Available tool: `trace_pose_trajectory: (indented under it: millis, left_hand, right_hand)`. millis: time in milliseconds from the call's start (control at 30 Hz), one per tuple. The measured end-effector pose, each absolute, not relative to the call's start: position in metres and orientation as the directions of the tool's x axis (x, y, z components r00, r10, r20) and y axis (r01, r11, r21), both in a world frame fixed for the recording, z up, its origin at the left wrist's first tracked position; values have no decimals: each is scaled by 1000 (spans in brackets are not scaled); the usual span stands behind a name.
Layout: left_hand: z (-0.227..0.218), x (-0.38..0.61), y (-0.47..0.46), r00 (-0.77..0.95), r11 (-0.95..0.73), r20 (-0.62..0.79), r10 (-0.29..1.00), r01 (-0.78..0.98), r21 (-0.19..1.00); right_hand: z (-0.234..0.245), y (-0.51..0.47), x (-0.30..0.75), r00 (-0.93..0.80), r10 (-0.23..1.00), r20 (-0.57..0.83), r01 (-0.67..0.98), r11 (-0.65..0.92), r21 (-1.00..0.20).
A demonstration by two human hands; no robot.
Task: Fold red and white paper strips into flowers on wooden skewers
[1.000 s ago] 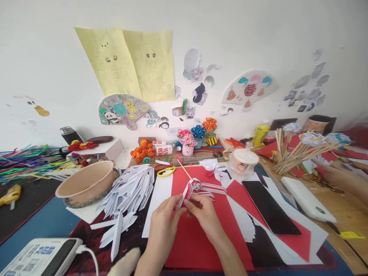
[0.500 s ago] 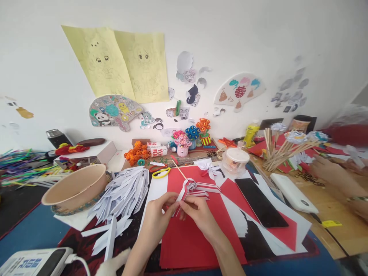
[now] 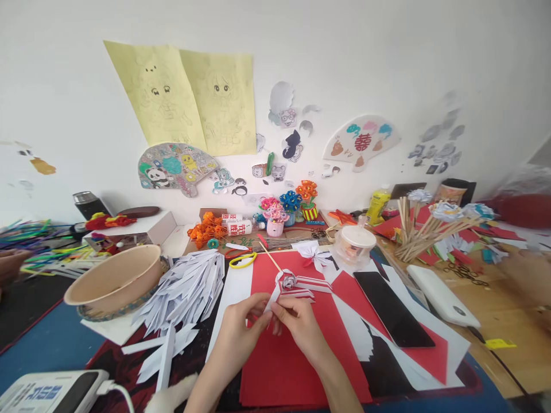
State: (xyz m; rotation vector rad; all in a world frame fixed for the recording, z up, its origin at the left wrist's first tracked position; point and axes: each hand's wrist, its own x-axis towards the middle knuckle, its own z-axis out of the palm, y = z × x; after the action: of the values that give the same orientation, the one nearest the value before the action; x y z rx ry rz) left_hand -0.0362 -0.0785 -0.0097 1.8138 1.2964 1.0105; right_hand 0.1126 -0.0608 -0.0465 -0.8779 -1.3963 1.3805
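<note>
A red-and-white paper flower (image 3: 287,280) on a thin wooden stick lies over a stack of red paper (image 3: 301,355). Folded strips (image 3: 312,284) stick out from it to the right. My left hand (image 3: 253,315) and my right hand (image 3: 295,321) meet just below the flower, thumbs nearly touching. Both pinch one folded paper strip (image 3: 272,299) that runs down from the bloom. The fingers hide the strip's lower end.
A heap of folded white strips (image 3: 189,287) and a beige bowl (image 3: 116,275) are on the left. Yellow-handled scissors (image 3: 242,260) lie behind the flower. To the right are a black phone (image 3: 394,308), a white power bank (image 3: 443,295) and another person's blurred hand (image 3: 527,275).
The view has shifted slightly. The strip between my fingers now shows its white side. The other person's hand at right has drawn back, and another hand has appeared at the left edge.
</note>
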Motion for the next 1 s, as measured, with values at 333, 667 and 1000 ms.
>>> trace_pose_trajectory:
  millis: [333, 667, 1000]
  left_hand:
    - [-5, -27, -76, 214, -277, 187, 959, 558, 782]
    - [27, -22, -55, 257, -529, 475, 842, 572, 627]
    - [5, -25, -35, 327, -532, 425, 844, 415, 738]
  right_hand:
    - [-38, -63, 111, -133, 986, 105, -222, 74, -972]
    - [-38, -68, 115, 81, 831, 551, 254, 517, -817]
    - [-54, -59, 109, 24, 863, 505, 355, 465, -811]
